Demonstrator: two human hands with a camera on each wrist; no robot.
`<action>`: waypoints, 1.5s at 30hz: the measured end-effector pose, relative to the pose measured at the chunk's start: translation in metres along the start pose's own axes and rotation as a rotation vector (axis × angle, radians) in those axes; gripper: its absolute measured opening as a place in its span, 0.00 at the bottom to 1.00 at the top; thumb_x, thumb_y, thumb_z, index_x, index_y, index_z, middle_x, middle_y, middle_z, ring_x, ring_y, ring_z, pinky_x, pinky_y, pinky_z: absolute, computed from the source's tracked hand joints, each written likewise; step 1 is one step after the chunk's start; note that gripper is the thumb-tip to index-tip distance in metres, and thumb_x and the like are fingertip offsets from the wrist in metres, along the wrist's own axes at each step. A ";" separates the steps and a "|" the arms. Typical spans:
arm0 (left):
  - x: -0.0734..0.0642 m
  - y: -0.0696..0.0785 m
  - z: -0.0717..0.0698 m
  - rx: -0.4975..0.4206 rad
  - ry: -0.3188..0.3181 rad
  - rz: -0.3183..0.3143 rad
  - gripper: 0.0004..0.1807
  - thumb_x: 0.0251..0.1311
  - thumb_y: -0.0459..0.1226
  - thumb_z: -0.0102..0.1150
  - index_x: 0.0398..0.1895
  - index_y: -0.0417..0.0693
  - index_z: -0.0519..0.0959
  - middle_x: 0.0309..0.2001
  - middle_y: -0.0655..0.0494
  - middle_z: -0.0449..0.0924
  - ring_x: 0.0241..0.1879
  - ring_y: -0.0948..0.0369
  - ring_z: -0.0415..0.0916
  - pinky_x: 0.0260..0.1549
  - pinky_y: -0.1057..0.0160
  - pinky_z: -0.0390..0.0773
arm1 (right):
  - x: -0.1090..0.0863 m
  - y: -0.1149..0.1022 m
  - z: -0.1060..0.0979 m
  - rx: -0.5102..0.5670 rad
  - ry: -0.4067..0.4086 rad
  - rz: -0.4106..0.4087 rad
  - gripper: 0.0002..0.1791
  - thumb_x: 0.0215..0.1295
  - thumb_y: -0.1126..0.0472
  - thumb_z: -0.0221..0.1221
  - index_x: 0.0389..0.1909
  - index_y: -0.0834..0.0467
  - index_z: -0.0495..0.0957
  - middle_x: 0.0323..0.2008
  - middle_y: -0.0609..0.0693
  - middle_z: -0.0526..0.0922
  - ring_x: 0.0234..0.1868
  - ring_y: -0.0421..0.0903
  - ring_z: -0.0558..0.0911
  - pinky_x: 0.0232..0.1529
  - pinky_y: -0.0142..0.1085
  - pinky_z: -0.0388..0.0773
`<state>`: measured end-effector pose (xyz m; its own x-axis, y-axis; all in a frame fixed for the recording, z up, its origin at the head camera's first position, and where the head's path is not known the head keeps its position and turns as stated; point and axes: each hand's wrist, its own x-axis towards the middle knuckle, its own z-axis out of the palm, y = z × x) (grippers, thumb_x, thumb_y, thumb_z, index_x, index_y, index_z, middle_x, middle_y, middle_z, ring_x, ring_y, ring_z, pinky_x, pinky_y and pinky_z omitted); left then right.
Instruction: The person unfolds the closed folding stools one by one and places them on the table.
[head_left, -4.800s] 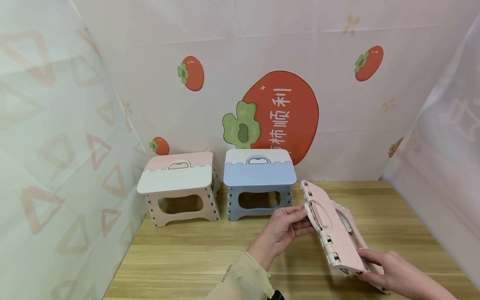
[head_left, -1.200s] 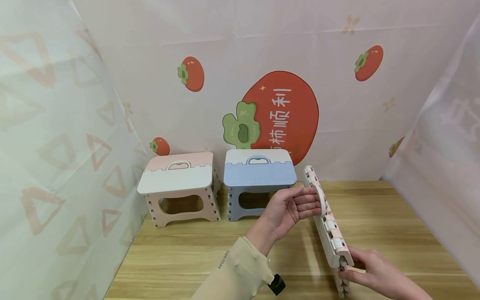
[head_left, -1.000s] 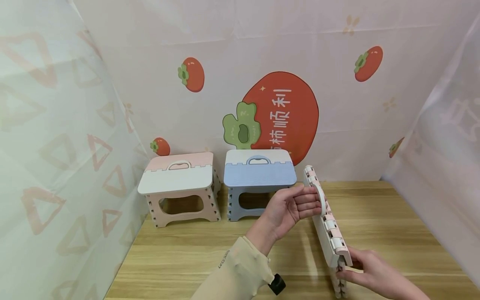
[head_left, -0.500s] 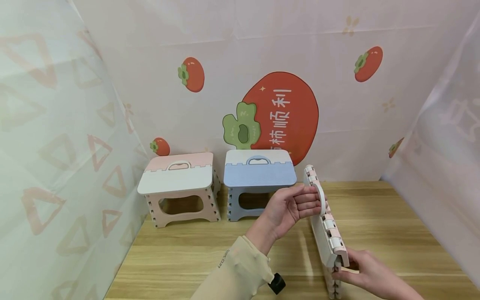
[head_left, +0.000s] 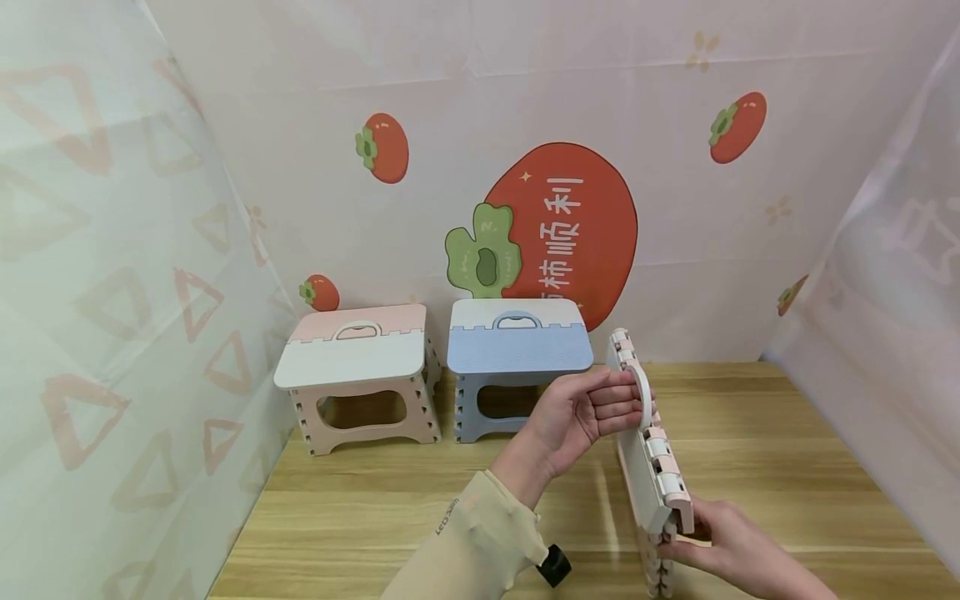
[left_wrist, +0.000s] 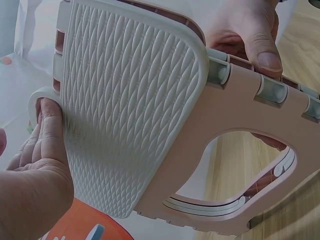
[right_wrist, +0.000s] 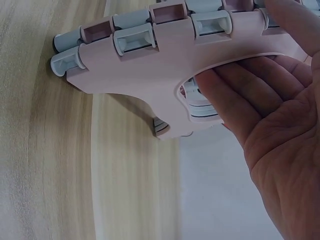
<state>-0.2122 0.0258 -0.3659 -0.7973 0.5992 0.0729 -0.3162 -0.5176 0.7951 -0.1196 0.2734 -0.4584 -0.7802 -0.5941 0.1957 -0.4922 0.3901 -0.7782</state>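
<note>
A pink-and-white folding stool [head_left: 643,471] stands on edge at the right, its seat halves folded down and its toothed hinge line upward. My left hand [head_left: 581,417] has its straight fingers through the stool's white carry handle [head_left: 643,396]; the left wrist view shows the fingertips inside the handle loop [left_wrist: 33,100], beside the ribbed white seat half [left_wrist: 130,95]. My right hand [head_left: 731,542] grips the near end of the stool. In the right wrist view, its fingers [right_wrist: 240,90] reach into the opening of the pink leg panel [right_wrist: 150,70], with the thumb over the hinged edge.
A pink-and-white folding stool [head_left: 348,358] stands unfolded at the back left. Beside it is an unfolded blue-and-white stool [head_left: 517,350], close behind my left hand. The wooden tabletop [head_left: 360,517] meets printed cloth walls [head_left: 697,275] at the back and sides.
Several seconds ago the stool leaned with its pink seat half up and its leg spread; it is now upright and folded narrower. Over the last second my right hand shifts its near end slightly left.
</note>
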 end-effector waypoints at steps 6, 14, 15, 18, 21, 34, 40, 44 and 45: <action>0.000 0.000 0.001 -0.005 -0.006 -0.001 0.29 0.73 0.43 0.50 0.64 0.25 0.72 0.55 0.39 0.84 0.46 0.58 0.86 0.53 0.58 0.85 | 0.000 0.000 0.001 0.015 -0.001 0.029 0.15 0.68 0.63 0.66 0.53 0.61 0.79 0.47 0.46 0.88 0.46 0.34 0.84 0.39 0.30 0.85; 0.000 0.000 0.001 -0.010 -0.011 0.001 0.29 0.73 0.43 0.50 0.64 0.25 0.72 0.54 0.42 0.85 0.46 0.58 0.86 0.53 0.59 0.85 | 0.001 0.000 0.003 0.009 0.009 0.034 0.18 0.68 0.62 0.67 0.55 0.64 0.78 0.47 0.53 0.89 0.47 0.35 0.85 0.40 0.31 0.86; 0.000 0.000 0.001 -0.011 -0.010 0.000 0.29 0.73 0.43 0.50 0.64 0.25 0.72 0.53 0.42 0.85 0.46 0.58 0.86 0.52 0.59 0.85 | 0.002 0.000 0.003 0.011 0.008 0.029 0.18 0.68 0.63 0.67 0.55 0.65 0.78 0.47 0.53 0.89 0.47 0.35 0.85 0.40 0.31 0.86; 0.000 0.000 0.001 -0.011 -0.011 -0.001 0.28 0.74 0.43 0.49 0.65 0.25 0.72 0.54 0.42 0.85 0.46 0.58 0.86 0.52 0.60 0.85 | 0.002 0.001 0.004 0.004 0.019 0.022 0.18 0.67 0.63 0.67 0.55 0.64 0.78 0.47 0.51 0.89 0.47 0.34 0.85 0.40 0.31 0.86; 0.000 0.000 0.001 -0.007 -0.015 0.002 0.28 0.74 0.43 0.49 0.65 0.26 0.73 0.55 0.40 0.84 0.46 0.59 0.86 0.52 0.59 0.85 | 0.002 0.002 0.005 -0.002 0.027 0.010 0.18 0.66 0.64 0.68 0.55 0.64 0.79 0.47 0.50 0.89 0.46 0.34 0.84 0.39 0.31 0.86; -0.001 0.001 0.002 0.000 -0.036 -0.003 0.29 0.74 0.44 0.50 0.66 0.27 0.72 0.62 0.33 0.77 0.48 0.59 0.86 0.54 0.59 0.84 | 0.004 0.004 0.008 0.060 0.010 0.033 0.18 0.67 0.67 0.67 0.55 0.67 0.78 0.48 0.53 0.88 0.47 0.33 0.84 0.39 0.31 0.86; -0.001 0.002 0.003 0.003 -0.041 -0.005 0.29 0.73 0.44 0.51 0.66 0.28 0.73 0.63 0.34 0.76 0.49 0.58 0.85 0.55 0.58 0.83 | 0.004 0.004 0.011 0.056 0.023 -0.003 0.14 0.66 0.68 0.67 0.51 0.63 0.82 0.46 0.50 0.89 0.46 0.33 0.84 0.39 0.32 0.86; 0.000 0.002 0.003 0.009 -0.043 0.003 0.28 0.74 0.44 0.51 0.65 0.28 0.74 0.62 0.35 0.78 0.50 0.57 0.85 0.56 0.57 0.83 | 0.005 0.004 0.013 0.052 0.038 -0.008 0.13 0.65 0.67 0.67 0.50 0.59 0.82 0.45 0.46 0.89 0.45 0.33 0.84 0.38 0.32 0.86; 0.000 0.002 0.003 0.012 -0.042 0.006 0.28 0.74 0.44 0.50 0.65 0.28 0.74 0.61 0.35 0.78 0.50 0.57 0.85 0.56 0.57 0.83 | 0.005 0.004 0.013 0.054 0.040 -0.011 0.13 0.65 0.68 0.67 0.50 0.59 0.82 0.44 0.45 0.89 0.44 0.33 0.84 0.38 0.32 0.86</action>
<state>-0.2112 0.0263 -0.3622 -0.7770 0.6210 0.1030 -0.3046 -0.5141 0.8018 -0.1201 0.2627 -0.4680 -0.7901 -0.5693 0.2273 -0.4803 0.3446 -0.8066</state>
